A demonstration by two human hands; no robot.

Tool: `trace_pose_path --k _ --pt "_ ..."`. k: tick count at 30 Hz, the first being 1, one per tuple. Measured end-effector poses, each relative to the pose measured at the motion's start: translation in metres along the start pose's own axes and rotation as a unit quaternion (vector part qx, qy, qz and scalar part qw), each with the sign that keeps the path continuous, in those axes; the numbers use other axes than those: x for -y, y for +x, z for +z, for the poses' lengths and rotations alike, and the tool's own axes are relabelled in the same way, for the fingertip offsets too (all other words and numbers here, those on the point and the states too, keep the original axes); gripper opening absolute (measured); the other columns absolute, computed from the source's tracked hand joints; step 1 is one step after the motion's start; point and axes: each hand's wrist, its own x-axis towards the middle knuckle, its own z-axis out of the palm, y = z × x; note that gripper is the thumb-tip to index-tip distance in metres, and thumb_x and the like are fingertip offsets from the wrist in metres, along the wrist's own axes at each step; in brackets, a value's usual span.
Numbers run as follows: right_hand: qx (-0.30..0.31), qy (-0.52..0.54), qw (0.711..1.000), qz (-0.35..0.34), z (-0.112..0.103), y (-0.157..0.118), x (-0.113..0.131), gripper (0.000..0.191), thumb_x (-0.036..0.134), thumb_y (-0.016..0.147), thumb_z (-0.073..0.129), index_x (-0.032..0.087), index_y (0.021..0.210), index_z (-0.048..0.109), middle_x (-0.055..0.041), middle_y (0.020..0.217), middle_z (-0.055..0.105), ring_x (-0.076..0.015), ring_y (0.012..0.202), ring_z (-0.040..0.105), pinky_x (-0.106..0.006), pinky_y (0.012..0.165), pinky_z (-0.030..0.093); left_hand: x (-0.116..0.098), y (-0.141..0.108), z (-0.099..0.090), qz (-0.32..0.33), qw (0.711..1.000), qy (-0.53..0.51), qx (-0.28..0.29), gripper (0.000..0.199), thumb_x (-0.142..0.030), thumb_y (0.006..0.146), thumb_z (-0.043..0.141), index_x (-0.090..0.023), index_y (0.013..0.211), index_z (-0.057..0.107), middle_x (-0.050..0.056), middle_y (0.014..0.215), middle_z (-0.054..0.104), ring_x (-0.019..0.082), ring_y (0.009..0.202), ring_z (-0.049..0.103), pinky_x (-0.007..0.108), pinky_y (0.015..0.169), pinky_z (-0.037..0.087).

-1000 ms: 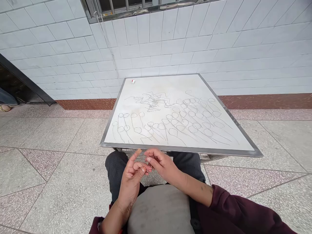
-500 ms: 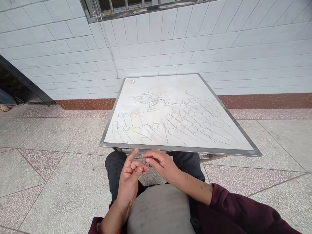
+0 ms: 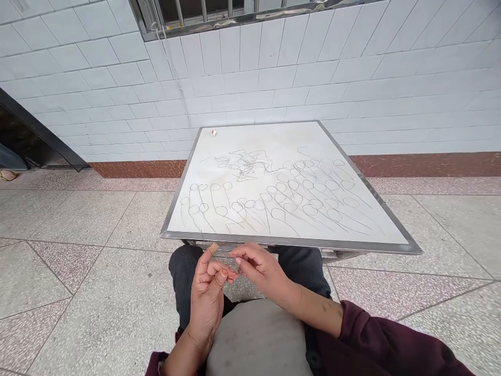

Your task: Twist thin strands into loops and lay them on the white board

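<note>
My left hand [image 3: 207, 295] is raised over my lap. Its thumb presses against the fingers, pinching what looks like a thin wire, while the index finger, with a tan wrap [image 3: 213, 248] on its tip, points up. Close beside it, my right hand [image 3: 264, 269] pinches the same thin strand between thumb and index finger; most of it is too fine to make out. Beyond both hands is a white table [image 3: 258, 136] with a metal edge. On it lie a tangle of bent thin wires [image 3: 247, 166] and many wires shaped into a round loop with a long tail.
A small white and red item [image 3: 214, 133] sits at the table's far left corner. Behind stands a white tiled wall [image 3: 242, 73] with a barred window [image 3: 203, 10]. Part of another person's foot [image 3: 8, 175] shows at the far left, by a dark doorway.
My left hand has shifted slightly left and down, and its index finger tilts a little lower. My right hand keeps its pinch nearly in place. The wires on the table look unchanged.
</note>
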Motion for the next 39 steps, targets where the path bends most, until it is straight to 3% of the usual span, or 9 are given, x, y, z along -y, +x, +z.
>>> trace_pose_path --k 7,11,16,24,28,31,36,39 --pt "0.068 0.126 0.987 0.076 0.002 0.002 -0.003 0.021 0.032 0.095 0.047 0.023 0.109 0.06 -0.0004 0.082 0.061 -0.0112 0.065 0.057 -0.026 0.062 0.049 0.001 0.0 -0.001 0.008 0.999 0.01 -0.034 0.046 -0.023 0.085 0.067 -0.027 0.129 0.053 -0.003 0.074 0.065 0.011 0.073 0.057 0.023 0.076 0.045" --pt "0.082 0.186 0.976 0.077 0.005 0.001 -0.004 0.02 0.031 0.094 0.05 0.022 0.108 0.06 0.0001 0.081 0.062 -0.0111 0.066 0.058 -0.027 0.064 0.052 0.002 0.0 0.0 0.009 0.999 0.012 -0.046 0.047 -0.023 0.085 0.067 -0.027 0.129 0.053 -0.003 0.075 0.065 0.011 0.074 0.058 0.025 0.078 0.045" --pt "0.037 0.148 0.985 0.079 0.008 -0.002 -0.006 0.018 0.026 0.091 0.052 0.022 0.104 0.064 -0.0023 0.094 0.061 -0.0095 0.066 0.059 -0.025 0.062 0.053 0.001 0.0 0.003 0.011 0.998 -0.007 -0.056 0.049 -0.022 0.082 0.069 -0.027 0.129 0.053 -0.003 0.073 0.064 0.011 0.072 0.059 0.024 0.076 0.045" --pt "0.059 0.138 0.987 0.054 0.003 0.006 -0.003 0.019 0.026 0.091 0.053 0.023 0.106 0.065 -0.0017 0.089 0.06 -0.0109 0.07 0.058 -0.026 0.063 0.052 0.002 -0.001 0.0 0.003 1.0 0.004 -0.02 0.047 -0.023 0.085 0.066 -0.028 0.13 0.052 -0.003 0.077 0.066 0.011 0.076 0.059 0.024 0.081 0.045" --pt "0.037 0.096 0.993 0.053 0.001 0.01 0.002 0.018 0.027 0.092 0.052 0.024 0.097 0.069 -0.0012 0.087 0.059 -0.0101 0.065 0.055 -0.024 0.06 0.049 0.003 -0.002 -0.002 0.001 0.999 0.04 -0.006 0.044 -0.025 0.087 0.064 -0.028 0.13 0.053 -0.002 0.078 0.067 0.013 0.081 0.061 0.031 0.091 0.044" --pt "0.024 0.087 0.995 0.048 0.002 0.011 0.004 0.019 0.028 0.092 0.052 0.024 0.094 0.07 -0.0018 0.083 0.061 -0.0121 0.069 0.055 -0.023 0.056 0.046 0.005 -0.002 -0.001 0.012 0.999 0.044 -0.001 0.043 -0.026 0.086 0.065 -0.028 0.127 0.054 -0.002 0.076 0.067 0.013 0.078 0.061 0.032 0.09 0.044" --pt "0.035 0.139 0.984 0.109 0.003 0.011 0.005 0.015 0.032 0.09 0.055 0.023 0.094 0.067 0.0003 0.082 0.059 -0.0071 0.055 0.05 -0.019 0.047 0.042 0.005 -0.002 0.0 0.022 0.999 0.026 -0.009 0.043 -0.025 0.085 0.066 -0.027 0.126 0.054 -0.003 0.075 0.066 0.013 0.076 0.062 0.032 0.089 0.045" --pt "0.08 0.211 0.967 0.12 0.003 0.011 0.003 0.016 0.033 0.089 0.057 0.022 0.099 0.062 0.0011 0.08 0.061 -0.0089 0.062 0.056 -0.023 0.058 0.05 0.002 -0.001 0.002 0.021 0.999 0.017 -0.031 0.045 -0.024 0.085 0.066 -0.027 0.128 0.053 -0.003 0.077 0.067 0.013 0.078 0.063 0.033 0.091 0.045"
